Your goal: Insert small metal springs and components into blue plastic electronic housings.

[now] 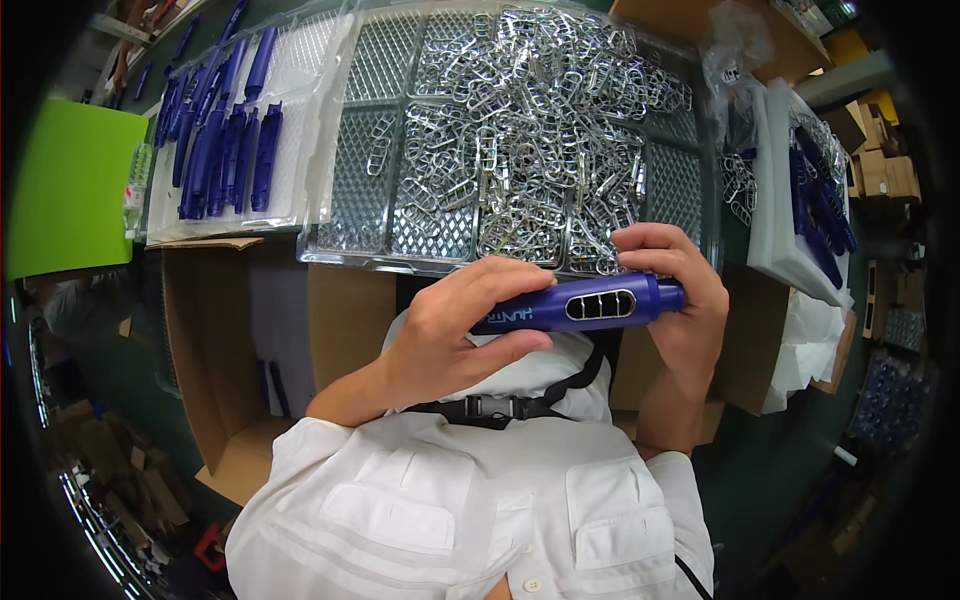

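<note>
My left hand (pixel 440 325) is closed round the left end of a long blue plastic casing (pixel 548 310), its thumb below and fingers above. The casing lies nearly level in front of my chest, with light printing on its side. An oval chrome trim frame (pixel 601 305) with dark openings sits in it near the right end. My right hand (pixel 700 305) grips that narrower right end, fingers curled over the top; its thumb is hidden. Just beyond the hands, a clear partitioned tray (pixel 345 235) holds a heap of loose chrome trim frames (pixel 540 130).
Several blue casing halves (pixel 232 150) lie on a white tray (pixel 290 190) at the left, beside a green panel (pixel 65 190). An open cardboard box (pixel 205 350) stands below it. At the right, white foam (pixel 775 200) carries more blue casings (pixel 820 210).
</note>
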Demonstrator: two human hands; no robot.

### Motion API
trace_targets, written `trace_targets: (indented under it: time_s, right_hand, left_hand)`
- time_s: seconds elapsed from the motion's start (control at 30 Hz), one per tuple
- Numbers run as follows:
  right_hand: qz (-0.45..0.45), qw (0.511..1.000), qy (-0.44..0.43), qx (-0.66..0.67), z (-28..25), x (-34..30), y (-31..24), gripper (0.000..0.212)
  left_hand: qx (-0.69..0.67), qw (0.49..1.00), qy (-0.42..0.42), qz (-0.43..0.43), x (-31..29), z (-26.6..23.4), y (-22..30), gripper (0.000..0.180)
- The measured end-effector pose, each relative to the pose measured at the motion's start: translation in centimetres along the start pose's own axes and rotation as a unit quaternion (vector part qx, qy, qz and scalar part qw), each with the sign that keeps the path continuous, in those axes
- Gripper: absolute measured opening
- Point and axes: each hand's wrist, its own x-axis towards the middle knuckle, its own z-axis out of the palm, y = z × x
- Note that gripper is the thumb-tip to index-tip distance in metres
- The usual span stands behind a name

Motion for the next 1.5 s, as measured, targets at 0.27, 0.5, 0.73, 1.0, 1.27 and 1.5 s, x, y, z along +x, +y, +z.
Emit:
trace_targets:
  time_s: [0.27, 0.5, 0.73, 1.0, 1.27, 1.5]
  right_hand:
    - [0.086, 0.995, 0.047, -0.016, -0.3, 0.1, 1.1, 0.040]
    - [0.122, 0.989, 0.079, -0.024, -2.5, -1.5, 2.8, 0.032]
    - [0.140, 0.977, 0.126, -0.101, -3.3, 0.5, 4.0, 0.027]
    - [0.098, 0.954, 0.063, -0.278, -3.6, 3.6, 7.9, 0.019]
    - [-0.023, 0.893, -0.103, -0.437, -1.5, 4.9, 8.7, 0.039]
    - [0.006, 0.910, -0.112, -0.400, -0.8, 4.7, 10.2, 0.024]
  left_hand:
    - [0.039, 0.999, -0.003, 0.005, 2.0, -1.4, 0.1, 0.051]
    - [0.109, 0.979, 0.138, -0.101, 18.3, -10.6, -4.8, 0.032]
    - [0.289, 0.906, 0.309, 0.003, 32.3, -25.0, -13.1, 0.047]
    - [0.162, 0.895, 0.411, 0.062, 9.3, -25.1, -3.4, 0.035]
    - [0.126, 0.637, 0.749, -0.130, -27.8, -27.6, -10.9, 0.022]
    - [0.360, 0.491, 0.619, -0.497, -54.7, -21.0, -19.3, 0.032]
